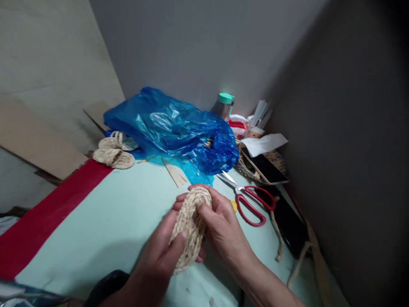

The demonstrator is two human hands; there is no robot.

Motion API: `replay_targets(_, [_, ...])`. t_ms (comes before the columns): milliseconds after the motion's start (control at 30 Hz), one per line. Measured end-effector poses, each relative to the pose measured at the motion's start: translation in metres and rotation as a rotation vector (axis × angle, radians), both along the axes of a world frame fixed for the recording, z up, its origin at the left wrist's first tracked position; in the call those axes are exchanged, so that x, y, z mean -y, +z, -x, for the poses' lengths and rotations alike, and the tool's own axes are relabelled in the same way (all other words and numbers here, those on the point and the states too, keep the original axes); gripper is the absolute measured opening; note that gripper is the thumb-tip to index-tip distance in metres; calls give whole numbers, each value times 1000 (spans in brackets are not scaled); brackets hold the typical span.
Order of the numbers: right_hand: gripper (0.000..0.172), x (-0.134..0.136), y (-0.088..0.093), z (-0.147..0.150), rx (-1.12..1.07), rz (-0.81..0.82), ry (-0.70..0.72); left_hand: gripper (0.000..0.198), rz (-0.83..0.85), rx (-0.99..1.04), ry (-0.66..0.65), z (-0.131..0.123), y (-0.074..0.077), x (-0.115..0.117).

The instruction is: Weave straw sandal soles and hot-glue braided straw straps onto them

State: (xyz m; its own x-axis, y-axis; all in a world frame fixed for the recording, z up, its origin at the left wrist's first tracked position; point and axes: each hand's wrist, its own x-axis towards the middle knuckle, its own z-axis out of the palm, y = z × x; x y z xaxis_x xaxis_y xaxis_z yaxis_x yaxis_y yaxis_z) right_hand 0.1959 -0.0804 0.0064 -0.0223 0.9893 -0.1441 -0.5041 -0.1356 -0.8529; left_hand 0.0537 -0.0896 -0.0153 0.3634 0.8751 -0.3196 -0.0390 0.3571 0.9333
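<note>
Between my two hands is a small oval sole (191, 226) of braided straw, tilted above the light green table. My left hand (162, 245) grips its left edge, with the thumb pressed on the upper face. On the right side, my right hand (223, 217) holds the sole near its far end, its thumb resting on the braid and its other fingers behind. The hidden underside cannot be seen. Just beyond my right hand lie red-handled scissors (252, 204) with blades parted. Finished-looking straw slippers (114, 157) rest at the table's far left.
A large blue plastic bag (166, 123) covers the back of the table. Behind it stands a bottle with a green lid (225, 99). A phone (265, 166) lies over a basket at right, near a black case (284, 226) and loose straw cord (277, 232). A grey wall encloses the right side.
</note>
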Motion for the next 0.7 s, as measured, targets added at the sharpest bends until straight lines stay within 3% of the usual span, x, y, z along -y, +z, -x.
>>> replay_targets(133, [27,1,-3,-3,-15,38,2,71,-52,58,-51,-2,-8,-2])
replay_targets(267, [36,0,-1,-5,-96,46,55,71,-15,141,-162,2,-1,-9])
replay_targets(433, [36,-5,3,-7,18,126,-50,58,-136,80,-197,16,4,-18])
replay_targets(567, [35,-8,-1,-14,120,129,-90,46,-214,-90,-272,23,-2,-24])
replay_targets(700, [33,-9,-6,-17,219,130,-112,34,-404,-467,-403,23,-2,-28])
